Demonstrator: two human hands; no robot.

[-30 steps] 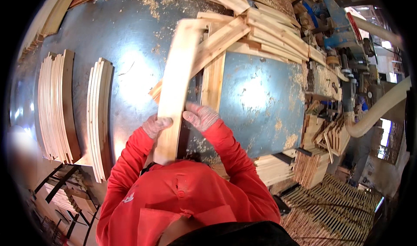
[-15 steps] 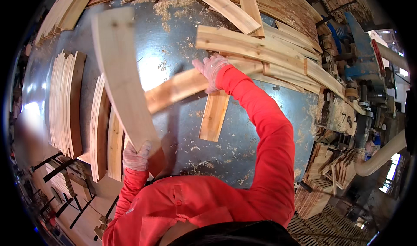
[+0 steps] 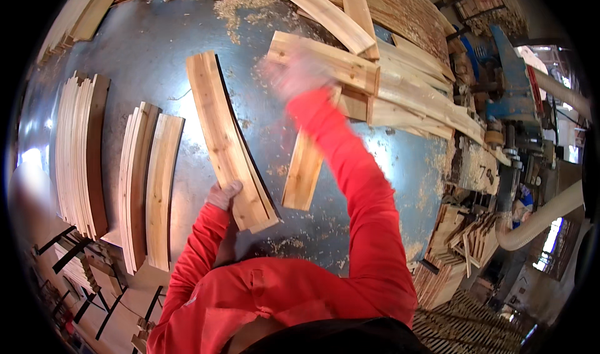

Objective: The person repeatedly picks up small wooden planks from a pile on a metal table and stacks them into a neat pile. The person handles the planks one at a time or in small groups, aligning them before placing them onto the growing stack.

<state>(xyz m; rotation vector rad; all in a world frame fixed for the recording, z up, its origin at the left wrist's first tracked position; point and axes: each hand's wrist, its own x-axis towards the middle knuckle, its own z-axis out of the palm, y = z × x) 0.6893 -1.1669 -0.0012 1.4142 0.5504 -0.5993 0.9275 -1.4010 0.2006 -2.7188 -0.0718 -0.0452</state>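
My left hand [image 3: 224, 196], in a thin glove, grips the near left edge of a pale wooden board [image 3: 220, 135]. That board lies nearly flat on the grey-blue metal table, and a second board edge shows along its right side. My right hand [image 3: 300, 72] is smeared by motion over the left end of another wooden board [image 3: 356, 72], which rests on the pile at the right; whether it touches it, I cannot tell. Below my right forearm a short board [image 3: 303, 172] lies on the table, partly hidden by the sleeve.
Left of my left hand are a single curved board [image 3: 164, 191], a small stack [image 3: 137, 185] and a larger stack of boards [image 3: 81, 154]. A blue machine [image 3: 509, 97] with a pale hose [image 3: 544, 222] stands at the right. Wood shavings [image 3: 240, 10] litter the metal table [image 3: 144, 60].
My left hand has lowered its raised board onto the table and shifted right. The board that slanted across the middle no longer shows there. My right hand has moved slightly farther away.
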